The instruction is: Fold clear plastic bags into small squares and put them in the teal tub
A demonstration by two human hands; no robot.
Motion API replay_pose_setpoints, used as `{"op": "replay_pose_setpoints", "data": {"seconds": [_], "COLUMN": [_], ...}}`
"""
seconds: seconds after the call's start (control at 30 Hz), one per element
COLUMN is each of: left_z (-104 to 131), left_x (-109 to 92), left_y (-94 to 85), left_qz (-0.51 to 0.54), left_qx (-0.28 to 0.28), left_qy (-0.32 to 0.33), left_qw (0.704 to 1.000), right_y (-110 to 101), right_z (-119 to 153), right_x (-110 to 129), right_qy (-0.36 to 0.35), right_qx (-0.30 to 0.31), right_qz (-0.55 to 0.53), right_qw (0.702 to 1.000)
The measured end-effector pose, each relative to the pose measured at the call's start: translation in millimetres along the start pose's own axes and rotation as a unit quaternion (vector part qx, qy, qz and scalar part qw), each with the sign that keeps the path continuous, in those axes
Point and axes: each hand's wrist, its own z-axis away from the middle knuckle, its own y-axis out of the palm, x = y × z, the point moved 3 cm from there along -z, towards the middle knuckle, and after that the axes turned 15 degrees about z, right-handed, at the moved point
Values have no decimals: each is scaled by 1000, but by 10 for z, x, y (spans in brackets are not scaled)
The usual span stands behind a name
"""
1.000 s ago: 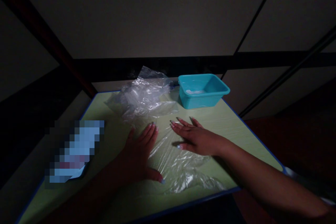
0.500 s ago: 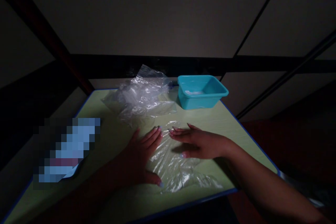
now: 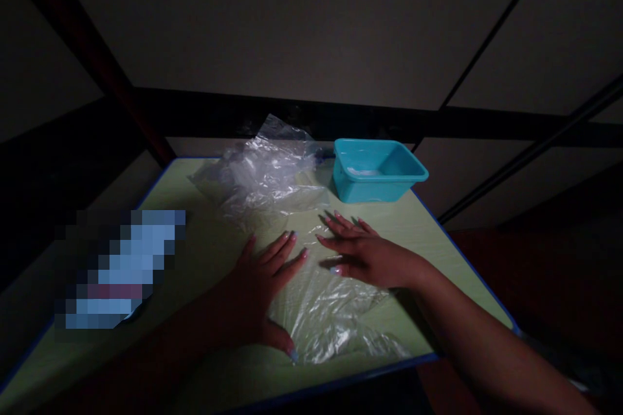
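"How are the hands?"

"Both are open, palms down, gripping nothing. The person's left hand (image 3: 256, 295) has its fingers spread, its thumb at the near left edge of a thin, clear, wrinkled plastic sheet (image 3: 326, 327). The right hand (image 3: 365, 259) is over the sheet's far right part, fingers loosely apart."

"Is that one touching it?"

"It's dim, and there's shadow under the fingers, so I can't tell whether they press down or sit just above."

"And the sheet?"

"Spread on a pale green table (image 3: 413, 224) with a blue edge, between the hands and towards the near side."

"Beyond that?"

"A crumpled heap of clear plastic film (image 3: 272, 172) lies at the back. Right of it stands a turquoise rectangular plastic tub (image 3: 377, 189), upright, something whitish inside. Over on the left is a pixelated, light blue object (image 3: 131, 266)."
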Motion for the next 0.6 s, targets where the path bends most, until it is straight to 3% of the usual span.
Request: {"op": "replay_pose_setpoints", "data": {"seconds": [0.2,0.27,0.4,0.47,0.6], "left_z": [6,4,4,9,14], "left_x": [-31,-33,-48,-54,-44], "left_y": [-8,-14,-11,-11,5], "left_qz": [-5,-6,-4,-10,-9], "left_qx": [-14,-20,-5,-19,-37], "left_qy": [-5,-8,-9,-10,2], "left_qw": [1000,1000,1000,1000,999], "right_y": [2,-60,-111,-82,-33], "right_z": [-35,-33,-21,-25,-38], "right_x": [-261,-213,-30,-30,-119], "right_qy": [133,94,-58,-42,58], "right_qx": [-73,-93,-68,-59,-67], "right_qz": [35,32,20,37,74], "right_qw": [988,991,996,997,993]}}
